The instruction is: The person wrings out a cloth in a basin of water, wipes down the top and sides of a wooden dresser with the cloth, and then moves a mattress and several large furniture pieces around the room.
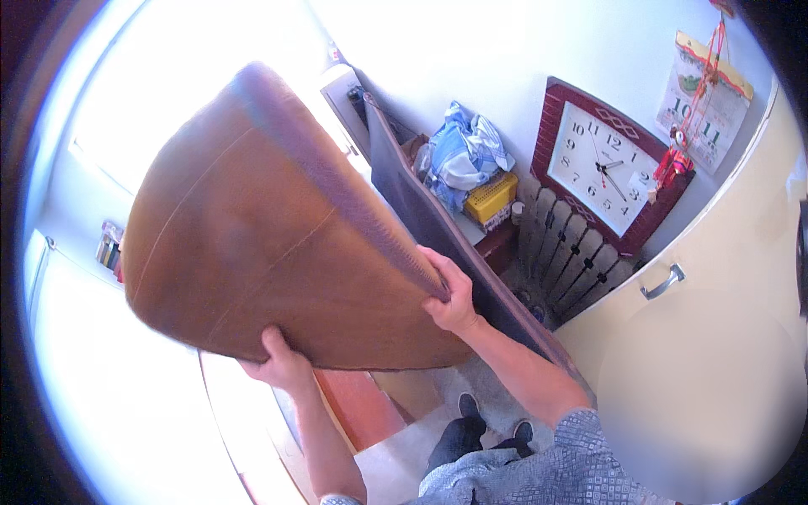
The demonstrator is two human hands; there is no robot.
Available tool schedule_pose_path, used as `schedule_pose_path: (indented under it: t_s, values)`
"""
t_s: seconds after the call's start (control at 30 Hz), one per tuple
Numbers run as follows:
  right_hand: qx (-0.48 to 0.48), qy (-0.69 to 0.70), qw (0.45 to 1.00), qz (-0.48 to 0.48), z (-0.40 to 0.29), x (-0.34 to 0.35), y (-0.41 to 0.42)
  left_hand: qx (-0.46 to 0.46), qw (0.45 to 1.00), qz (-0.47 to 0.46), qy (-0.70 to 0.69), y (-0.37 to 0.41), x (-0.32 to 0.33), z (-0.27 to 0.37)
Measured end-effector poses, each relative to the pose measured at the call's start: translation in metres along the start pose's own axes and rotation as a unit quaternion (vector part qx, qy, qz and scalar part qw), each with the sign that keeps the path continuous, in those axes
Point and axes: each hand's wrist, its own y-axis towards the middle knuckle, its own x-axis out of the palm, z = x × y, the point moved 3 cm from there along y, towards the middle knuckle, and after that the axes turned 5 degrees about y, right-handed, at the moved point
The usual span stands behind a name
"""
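A large brown cushion-like panel [297, 252] with stitched seams and a rounded outer end is held up in front of me at a tilt. My left hand [284, 363] grips its lower edge, thumb on the near face and fingers hidden behind. Along its right edge, the zigzag-stitched border [372, 221] is pinched in my right hand [451, 293]. Just beyond that hand stands a dark upright panel [435, 227] with a brown rim, running towards my right forearm. The brown piece hides part of what lies behind it.
A cream door [701, 290] with a metal handle [663, 282] is close on my right. Against the wall are a radiator [555, 240], a large clock [606, 167], a hanging calendar [707, 101], and blue-and-white cloth [467, 151] above a yellow basket [492, 199]. A reddish board [360, 407] lies low down.
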Motion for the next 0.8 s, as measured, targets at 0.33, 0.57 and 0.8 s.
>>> schedule_pose_path:
  t_s: [0.33,0.57,0.8]
  values:
    - [0.158,-0.068,0.979,0.112,0.076,0.017,0.062,0.102,0.989,-0.1,-0.031,0.05,0.129,0.015]
    - [0.156,-0.074,0.976,0.13,0.102,0.008,0.09,0.192,0.976,-0.076,-0.075,0.068,0.175,0.008]
    - [0.213,-0.041,0.965,0.149,0.096,-0.013,0.084,0.204,0.973,-0.104,-0.025,0.058,0.183,0.024]
